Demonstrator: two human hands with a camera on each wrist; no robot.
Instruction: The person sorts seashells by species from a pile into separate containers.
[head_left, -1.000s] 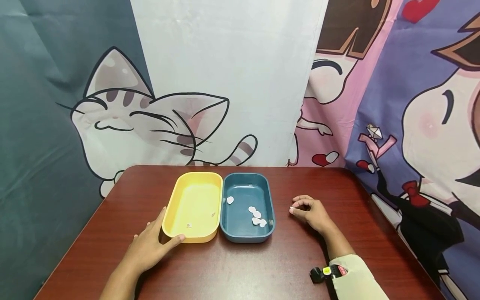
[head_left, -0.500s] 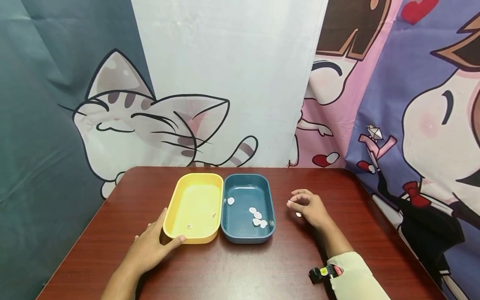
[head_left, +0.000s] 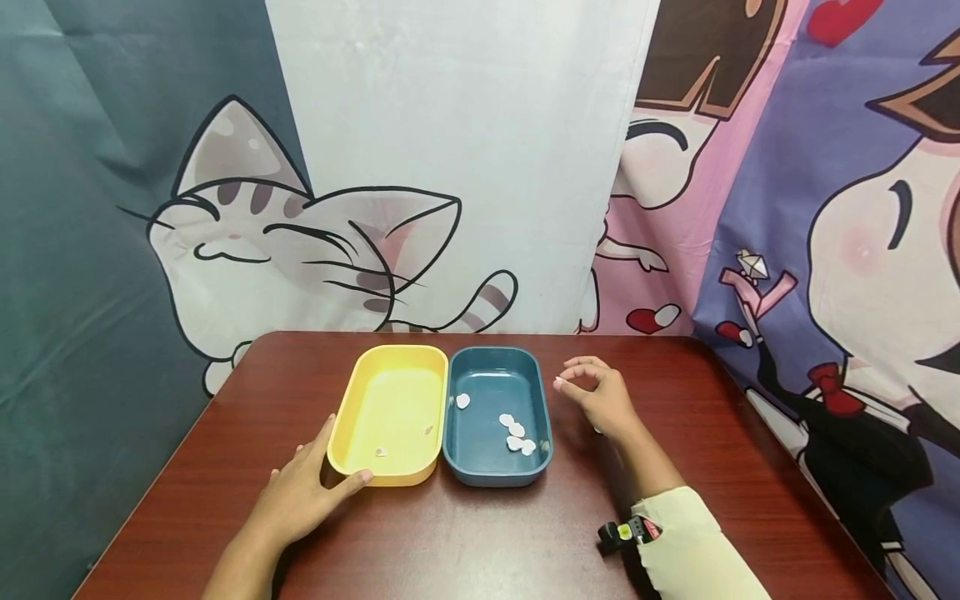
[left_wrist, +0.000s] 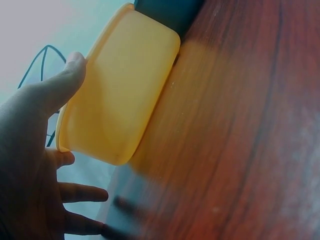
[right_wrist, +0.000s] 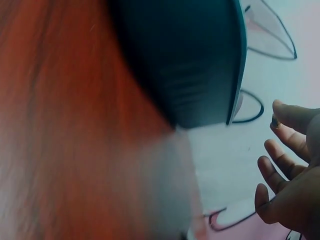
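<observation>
My left hand (head_left: 296, 493) spans the near left corner of a yellow tray (head_left: 393, 392), its thumb touching the near rim. In the left wrist view the other fingers stretch out beside the tray wall. Two small pale pieces (head_left: 381, 452) lie inside. Against its right side stands a dark blue tray (head_left: 491, 387) with several flat, roundish white pieces (head_left: 517, 430) in it. To the right of that tray, above the table, my right hand (head_left: 606, 402) pinches a small white piece (head_left: 558, 381) between thumb and forefinger; its kind is unclear.
Both trays stand on a reddish-brown wooden table (head_left: 442, 542). Another white piece (head_left: 597, 430) lies on the table, partly hidden by the right wrist. Behind the table hangs a cartoon-printed cloth (head_left: 480, 150). A black device (head_left: 621, 535) is strapped at the right sleeve.
My right hand has lifted and moved left and away from me with the pinched piece, toward the blue tray. A white piece on the table came into view under it. The left hand stays put.
</observation>
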